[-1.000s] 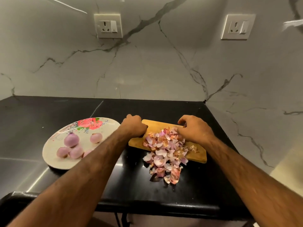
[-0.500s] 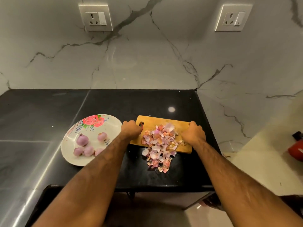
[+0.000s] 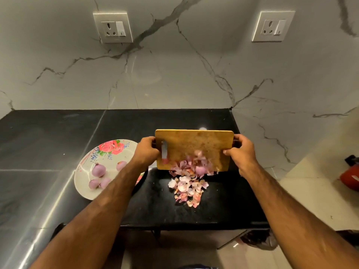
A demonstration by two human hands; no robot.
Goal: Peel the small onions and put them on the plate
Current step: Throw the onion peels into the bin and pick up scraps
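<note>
Left hand (image 3: pixel 147 150) and right hand (image 3: pixel 240 152) curl fingers round short edges of tilted cutting board (image 3: pixel 194 144); papery peels (image 3: pixel 187 189) slide onto counter (image 3: pixel 58 136); peeled onions (image 3: pixel 99 170) sit on plate (image 3: pixel 81 183), likely firm, slick, roll-prone; pinch across middle.

Home kitchen, black stone counter (image 3: pixel 58 136), veined marble backsplash (image 3: pixel 174 74), wall sockets (image 3: pixel 112 27), wooden chopping board (image 3: pixel 196 144)

Dim light, countertop (image 3: pixel 58 136) glare (edges bowed), peels (image 3: pixel 194 165) seemingly blurred.
</note>
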